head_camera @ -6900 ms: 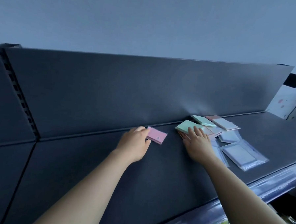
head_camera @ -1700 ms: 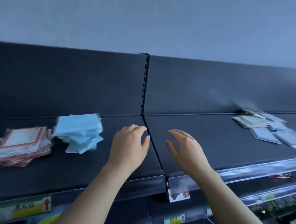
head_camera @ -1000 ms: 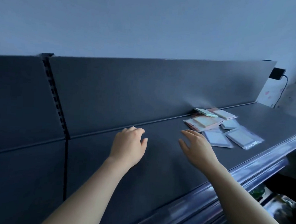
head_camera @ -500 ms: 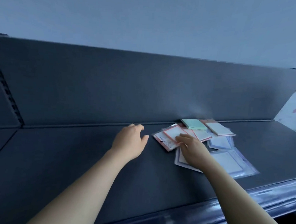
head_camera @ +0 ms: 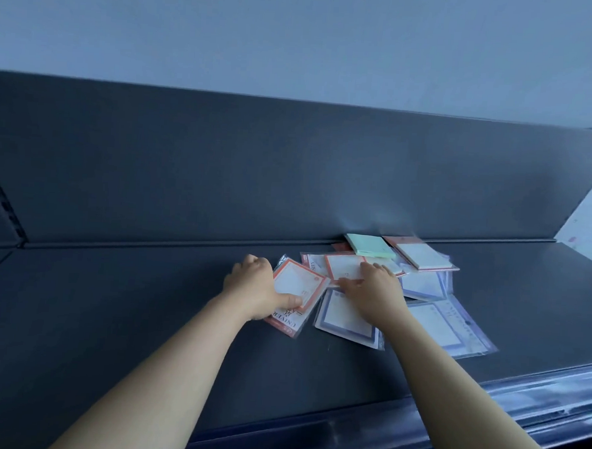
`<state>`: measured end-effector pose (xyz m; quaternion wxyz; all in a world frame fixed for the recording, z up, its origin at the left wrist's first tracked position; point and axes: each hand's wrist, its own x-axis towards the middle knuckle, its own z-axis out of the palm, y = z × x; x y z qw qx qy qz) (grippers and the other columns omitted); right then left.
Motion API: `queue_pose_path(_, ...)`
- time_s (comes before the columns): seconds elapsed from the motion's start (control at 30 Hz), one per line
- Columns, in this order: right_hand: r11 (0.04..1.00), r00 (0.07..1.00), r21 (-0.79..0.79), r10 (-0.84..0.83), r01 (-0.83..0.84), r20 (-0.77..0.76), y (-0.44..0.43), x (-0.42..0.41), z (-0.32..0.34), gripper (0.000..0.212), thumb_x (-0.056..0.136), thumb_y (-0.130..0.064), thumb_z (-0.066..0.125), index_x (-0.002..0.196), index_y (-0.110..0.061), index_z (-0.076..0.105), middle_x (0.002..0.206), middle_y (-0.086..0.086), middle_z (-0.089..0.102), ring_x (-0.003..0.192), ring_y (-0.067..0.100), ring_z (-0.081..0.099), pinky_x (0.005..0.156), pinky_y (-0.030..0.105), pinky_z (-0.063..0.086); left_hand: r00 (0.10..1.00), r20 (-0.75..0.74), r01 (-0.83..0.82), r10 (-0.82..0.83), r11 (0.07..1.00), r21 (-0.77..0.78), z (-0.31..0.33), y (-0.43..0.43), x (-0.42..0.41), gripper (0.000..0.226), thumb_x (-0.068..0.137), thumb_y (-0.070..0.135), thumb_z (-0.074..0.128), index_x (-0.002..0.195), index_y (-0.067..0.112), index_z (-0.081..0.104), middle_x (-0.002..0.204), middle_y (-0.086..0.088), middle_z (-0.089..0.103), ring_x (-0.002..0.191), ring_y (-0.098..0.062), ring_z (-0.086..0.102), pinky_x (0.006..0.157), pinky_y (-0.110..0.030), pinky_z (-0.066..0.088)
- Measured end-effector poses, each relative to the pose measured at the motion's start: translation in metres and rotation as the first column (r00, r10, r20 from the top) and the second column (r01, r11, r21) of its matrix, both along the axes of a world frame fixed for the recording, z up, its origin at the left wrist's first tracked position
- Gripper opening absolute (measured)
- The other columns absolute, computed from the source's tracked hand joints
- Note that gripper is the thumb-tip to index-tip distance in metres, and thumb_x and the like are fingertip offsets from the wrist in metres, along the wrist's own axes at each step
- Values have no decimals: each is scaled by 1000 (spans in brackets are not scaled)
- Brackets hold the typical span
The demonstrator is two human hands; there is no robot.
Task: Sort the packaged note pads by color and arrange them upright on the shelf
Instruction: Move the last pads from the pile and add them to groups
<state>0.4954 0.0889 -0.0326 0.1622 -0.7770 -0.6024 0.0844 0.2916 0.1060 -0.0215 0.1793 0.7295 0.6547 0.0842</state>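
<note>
Pinching the red-bordered pad (head_camera: 298,288) with the left hand (head_camera: 251,289): laying the thumb over its near corner, curling the fingers (head_camera: 251,263) round its left edge. Lying flat on the shelf (head_camera: 111,317), not yet standing upright. Running its long axis diagonally, from the left thumb toward the right fingertips.

Pressing the right hand (head_camera: 378,295) flat, straight fingers gripping nothing, onto a second red-bordered pad (head_camera: 344,266). Sitting directly under those fingertips, just right of the left fingers, apparently touching the first pad's far corner. Making the right hand the nearer one for that pad, probably meaning sliding it left to pair the two reds.

Covering part of a blue-bordered pad (head_camera: 344,319) with the right palm, on the near side of the fingers. Leaving the green pad (head_camera: 369,245) beyond the right fingertips, against the back panel (head_camera: 256,170).

Dealing with thin flat rectangles in glossy clear sleeves on matte dark metal. Likely skating rather than lifting, so probably needing a raised corner before getting a grip.
</note>
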Motion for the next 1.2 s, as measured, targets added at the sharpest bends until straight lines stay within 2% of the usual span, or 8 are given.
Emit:
queue_pose_path(0.3,989,991,62,135,-134,-14,2,-16,9,55,78,-54,66,121,-20,58,112,4,58,110,28,52,88,33,42,957,247,-148,154,988,-44,7,-14,-23,61,65,45,84,101,14,45,91,7,51,79,-14,55,54,-28,39)
queue_pose_path(0.4,971,971,-20,237,-237,33,10,-21,16,61,86,-53,57,139,-23,45,124,9,53,117,31,45,95,36,39,942,277,-182,190,982,-56,6,-18,-41,55,66,40,84,99,15,48,95,5,56,81,-14,58,56,-28,43)
queue_pose_path(0.53,924,939,-182,345,-337,10,23,-33,14,73,89,-51,56,150,-26,25,158,5,17,143,29,16,116,40,21,921,314,-219,230,973,-68,7,-26,-62,51,69,36,82,102,15,48,98,5,56,85,-14,58,56,-28,43)
queue_pose_path(0.7,922,945,-210,326,-326,-36,27,-47,18,99,73,-63,68,149,-18,24,151,11,22,140,32,19,113,42,25,907,327,-264,265,963,-51,7,-34,-78,49,71,34,81,102,16,48,99,4,58,85,-14,59,56,-28,44)
queue_pose_path(0.8,920,949,-251,316,-302,14,23,-60,24,99,58,-72,73,134,-17,42,138,10,31,130,31,27,104,41,32,899,334,-293,282,956,-18,9,-41,-88,51,71,35,81,106,20,47,100,9,57,84,-10,58,60,-29,46)
queue_pose_path(0.93,932,942,-143,323,-333,-89,18,-80,26,94,50,-63,83,121,-16,42,124,5,35,114,25,40,90,35,39,884,367,-326,289,945,40,13,-55,-103,52,70,37,82,108,32,47,92,18,60,80,-6,59,63,-30,48)
queue_pose_path(1.03,936,904,39,347,-349,-250,14,-96,31,77,63,-38,86,121,-15,41,119,4,48,97,19,46,75,28,37,842,449,-361,299,931,57,16,-67,-120,49,73,32,81,109,35,48,90,17,61,77,-6,60,56,-27,42)
queue_pose_path(1.2,914,857,250,391,-320,-336,3,-135,49,52,79,-20,73,123,-16,45,108,3,59,89,19,53,71,26,38,769,555,-459,317,878,134,22,-83,-163,40,86,24,66,119,35,46,97,16,60,85,-8,60,65,-28,46)
